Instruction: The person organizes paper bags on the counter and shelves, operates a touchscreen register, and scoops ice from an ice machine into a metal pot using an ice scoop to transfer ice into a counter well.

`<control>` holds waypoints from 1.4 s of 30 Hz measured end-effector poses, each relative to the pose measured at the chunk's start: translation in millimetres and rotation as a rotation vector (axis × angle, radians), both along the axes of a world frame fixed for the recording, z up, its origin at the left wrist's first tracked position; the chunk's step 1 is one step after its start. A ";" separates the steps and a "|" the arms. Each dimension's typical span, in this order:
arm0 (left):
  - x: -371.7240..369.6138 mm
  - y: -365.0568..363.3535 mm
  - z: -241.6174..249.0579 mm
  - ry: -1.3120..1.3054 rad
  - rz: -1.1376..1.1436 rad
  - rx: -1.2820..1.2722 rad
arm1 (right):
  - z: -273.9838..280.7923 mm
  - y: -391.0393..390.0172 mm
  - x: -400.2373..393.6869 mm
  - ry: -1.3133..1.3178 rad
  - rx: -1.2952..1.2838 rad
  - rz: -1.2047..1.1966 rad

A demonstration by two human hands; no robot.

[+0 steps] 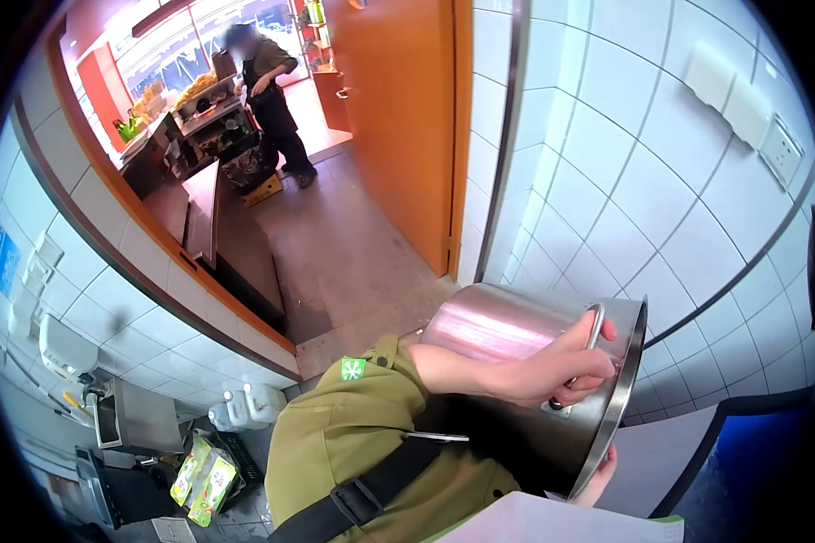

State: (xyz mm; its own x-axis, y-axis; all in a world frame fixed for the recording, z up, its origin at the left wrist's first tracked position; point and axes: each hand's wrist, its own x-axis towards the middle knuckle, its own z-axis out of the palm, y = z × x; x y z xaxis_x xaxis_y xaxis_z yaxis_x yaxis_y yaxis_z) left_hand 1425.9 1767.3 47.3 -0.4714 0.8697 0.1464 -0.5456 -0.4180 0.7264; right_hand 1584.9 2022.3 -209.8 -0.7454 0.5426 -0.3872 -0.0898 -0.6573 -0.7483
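A large stainless steel stockpot (516, 317) is tipped on its side in front of my body, its round rim facing right. My left hand (575, 366) is closed around the metal loop handle (596, 326) near the rim. Below, at the lower edge of the rim, part of my right hand (598, 475) shows against the pot; most of it is hidden behind the pot and a pale sheet-like thing (561, 520). My left forearm, in an olive sleeve (344, 416), lies across the pot's side. What the pot contains cannot be seen.
An orange door (407, 127) stands open onto a passage where another person (272, 90) stands by a counter. White tiled wall (616, 154) is at right. A metal sink (140, 416), plastic jugs (249, 405) and green-white packages (206, 480) are at lower left; a blue bin-like container (743, 471) at lower right.
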 end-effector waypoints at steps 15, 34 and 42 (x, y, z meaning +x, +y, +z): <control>-38.1 -97.4 -10.5 -0.078 0.076 0.092 | 42.8 -22.9 -16.5 -0.174 -0.106 0.182; -141.9 11.4 13.6 -0.195 -0.545 0.571 | 195.6 -31.8 27.9 -0.568 0.377 -0.416; -151.4 36.5 36.0 -0.217 -0.617 0.417 | 217.1 -275.7 244.6 0.226 0.210 -1.730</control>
State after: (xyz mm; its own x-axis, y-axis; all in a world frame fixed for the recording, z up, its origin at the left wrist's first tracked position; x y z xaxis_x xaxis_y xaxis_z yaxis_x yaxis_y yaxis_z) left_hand 1274.5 1803.8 83.3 0.0246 0.8775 0.4790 -0.8804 -0.2080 0.4262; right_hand 1829.5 1746.5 7.3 0.6655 0.7212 -0.1923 -0.6227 0.3945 -0.6758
